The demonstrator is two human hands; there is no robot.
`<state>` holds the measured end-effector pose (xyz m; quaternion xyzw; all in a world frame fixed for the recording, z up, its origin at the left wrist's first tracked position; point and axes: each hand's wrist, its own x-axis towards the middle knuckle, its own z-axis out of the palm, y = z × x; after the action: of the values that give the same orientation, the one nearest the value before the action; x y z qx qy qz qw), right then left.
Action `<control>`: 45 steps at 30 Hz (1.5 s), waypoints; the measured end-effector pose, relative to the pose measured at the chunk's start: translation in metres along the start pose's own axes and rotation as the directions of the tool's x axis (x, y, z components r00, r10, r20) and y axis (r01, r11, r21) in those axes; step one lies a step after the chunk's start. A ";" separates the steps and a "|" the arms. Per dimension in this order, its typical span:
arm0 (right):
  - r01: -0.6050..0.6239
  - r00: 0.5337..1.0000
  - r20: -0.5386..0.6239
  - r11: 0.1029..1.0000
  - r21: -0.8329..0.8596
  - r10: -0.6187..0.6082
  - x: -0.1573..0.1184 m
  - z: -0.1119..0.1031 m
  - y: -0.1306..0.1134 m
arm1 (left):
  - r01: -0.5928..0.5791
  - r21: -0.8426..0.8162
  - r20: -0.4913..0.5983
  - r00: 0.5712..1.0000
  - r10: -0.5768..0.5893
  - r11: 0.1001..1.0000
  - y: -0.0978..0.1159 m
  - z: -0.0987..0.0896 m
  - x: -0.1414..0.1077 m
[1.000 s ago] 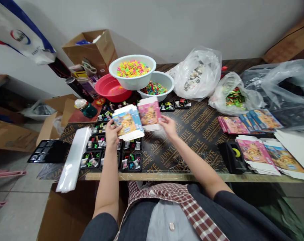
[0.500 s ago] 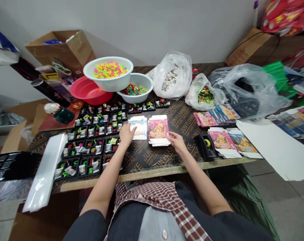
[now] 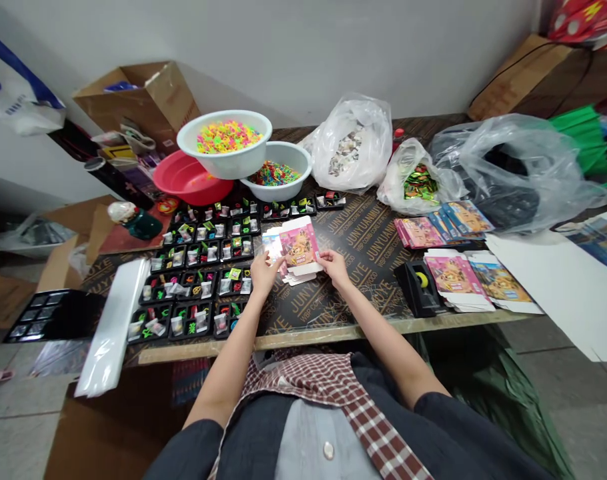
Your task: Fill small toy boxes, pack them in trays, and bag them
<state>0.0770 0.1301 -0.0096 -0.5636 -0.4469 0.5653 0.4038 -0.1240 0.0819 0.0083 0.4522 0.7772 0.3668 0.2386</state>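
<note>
1. Since the earlier view, my left hand and right hand have come close together, and the pink box blank now lies over the blue box blank.
2. Both hands touch the blanks' lower edges; I cannot tell whether they grip.
3. The blanks are on the table, just beside the black trays of small bagged toys.
4. The trays look filled; the stacked blanks on my right still lie flat.

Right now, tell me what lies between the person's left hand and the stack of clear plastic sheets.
In the head view, black compartment trays holding small packets lie between the left hand and the clear plastic sheets.
</note>
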 end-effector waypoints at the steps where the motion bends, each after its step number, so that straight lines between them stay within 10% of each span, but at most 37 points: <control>1: -0.019 0.999 0.035 0.999 0.027 0.018 -0.008 -0.002 0.000 | 0.024 -0.188 0.029 0.999 -0.019 0.982 0.002 -0.001 -0.005; 4: -0.099 0.973 0.222 0.986 0.134 0.068 -0.041 -0.003 0.005 | 0.196 -0.645 0.318 0.948 0.027 0.738 0.008 0.001 -0.032; 7: -0.072 0.952 0.302 0.994 0.079 0.045 -0.072 -0.003 0.009 | 0.404 -0.728 0.566 0.810 0.153 0.554 0.014 0.004 -0.066; 12: 0.366 0.929 0.058 0.883 -0.295 -0.365 -0.092 -0.016 -0.008 | 0.505 -0.723 0.636 0.753 0.169 0.471 0.010 0.006 -0.095; 18: 0.585 0.811 0.252 0.731 -0.352 -0.528 -0.087 -0.024 -0.034 | 0.656 -0.583 0.800 0.565 0.201 0.479 -0.004 0.012 -0.100; 22: 0.632 0.761 0.416 0.712 -0.304 -0.497 -0.086 -0.026 -0.040 | 0.534 -0.703 0.696 0.653 0.300 0.469 0.003 0.012 -0.100; 27: 0.608 0.719 0.546 0.770 -0.192 -0.431 -0.086 -0.041 -0.046 | 0.417 -0.705 0.677 0.637 0.368 0.574 0.009 0.005 -0.105; 32: 0.478 0.841 0.308 0.877 -0.041 -0.444 -0.082 -0.058 -0.037 | 0.469 -0.704 0.654 0.722 0.228 0.534 0.010 0.003 -0.112; 37: 0.234 0.827 0.520 0.972 0.027 -0.214 -0.092 -0.058 -0.017 | 0.320 -0.639 0.639 0.727 0.251 0.700 0.018 0.005 -0.105; 41: 0.242 0.943 0.242 0.970 -0.033 -0.227 -0.103 -0.054 0.002 | 0.126 -0.555 0.528 0.817 0.232 0.822 0.020 0.014 -0.104; 45: 0.280 0.959 -0.005 0.954 -0.108 -0.282 -0.114 -0.052 0.021 | 0.181 -0.682 0.334 0.939 0.082 0.708 0.027 0.027 -0.120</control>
<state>0.1340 0.0171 0.0033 -0.5208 -0.5475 0.4720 0.4541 -0.0337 -0.0050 0.0179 0.3619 0.5370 0.5445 0.5331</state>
